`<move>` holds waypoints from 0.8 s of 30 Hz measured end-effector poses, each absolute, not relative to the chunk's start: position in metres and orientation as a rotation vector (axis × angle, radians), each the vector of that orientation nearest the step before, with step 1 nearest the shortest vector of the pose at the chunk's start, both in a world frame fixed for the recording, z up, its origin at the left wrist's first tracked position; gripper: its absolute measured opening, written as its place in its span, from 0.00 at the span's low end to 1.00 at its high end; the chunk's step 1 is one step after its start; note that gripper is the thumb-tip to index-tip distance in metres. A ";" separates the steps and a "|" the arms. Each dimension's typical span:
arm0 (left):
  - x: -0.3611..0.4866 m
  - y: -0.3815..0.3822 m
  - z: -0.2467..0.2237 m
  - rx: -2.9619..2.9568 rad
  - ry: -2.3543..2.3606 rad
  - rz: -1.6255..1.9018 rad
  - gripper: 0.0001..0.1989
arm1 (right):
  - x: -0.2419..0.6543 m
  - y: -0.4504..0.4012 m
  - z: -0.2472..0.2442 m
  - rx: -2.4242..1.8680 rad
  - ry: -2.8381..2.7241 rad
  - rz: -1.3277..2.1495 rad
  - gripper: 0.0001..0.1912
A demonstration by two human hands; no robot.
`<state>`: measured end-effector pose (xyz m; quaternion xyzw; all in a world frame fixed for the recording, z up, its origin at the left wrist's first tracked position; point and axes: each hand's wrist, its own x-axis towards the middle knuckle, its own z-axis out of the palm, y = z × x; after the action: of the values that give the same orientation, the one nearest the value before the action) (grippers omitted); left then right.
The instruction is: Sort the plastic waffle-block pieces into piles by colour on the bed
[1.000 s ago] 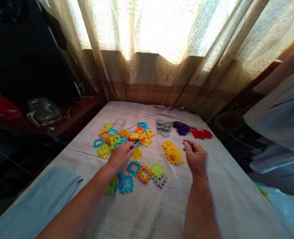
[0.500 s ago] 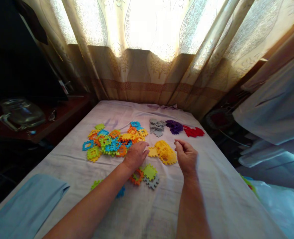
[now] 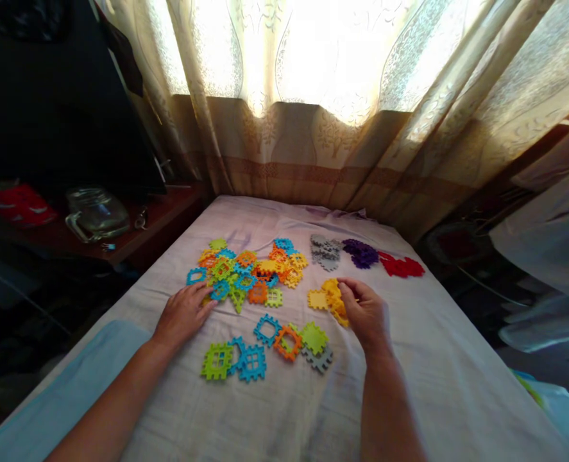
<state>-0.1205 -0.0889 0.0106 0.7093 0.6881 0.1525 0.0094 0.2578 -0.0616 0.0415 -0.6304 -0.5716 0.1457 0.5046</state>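
The yellow pile [image 3: 335, 299], running far to near, lies just left of the closer right hand [image 3: 367, 314], whose grip I cannot tell, while the left hand [image 3: 182, 313] spreads loosely at the near-left edge of the mixed-colour pile [image 3: 246, 279].

At the far side hangs a cream and tan patterned fabric curtain [image 3: 284, 138], bright light coming through its upper part. On the left stands a large, flat black screen [image 3: 48, 115]; near it, a dark red-brown wooden desk [image 3: 173, 208] bears a clear glass jug with a handle [image 3: 104, 217] and a red item with pale marks [image 3: 19, 204]. A folded light-blue cloth [image 3: 96, 362] lies near left on a pale, creased sheet [image 3: 322, 427]. Whitish fabric [image 3: 548, 224] hangs at right.
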 end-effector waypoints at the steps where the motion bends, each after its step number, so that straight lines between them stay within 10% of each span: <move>1: -0.122 -0.091 0.012 2.207 2.172 0.452 0.18 | 0.258 -0.062 0.042 -1.529 -1.384 0.336 0.21; 24: -0.107 -0.103 0.020 2.193 2.289 0.421 0.17 | 0.249 -0.061 0.039 -1.493 -1.453 0.364 0.22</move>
<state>-0.1074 -0.1034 0.0199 0.6855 0.7155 0.1315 -0.0283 0.2493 -0.0614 0.0388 -0.6150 -0.5984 0.1501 0.4910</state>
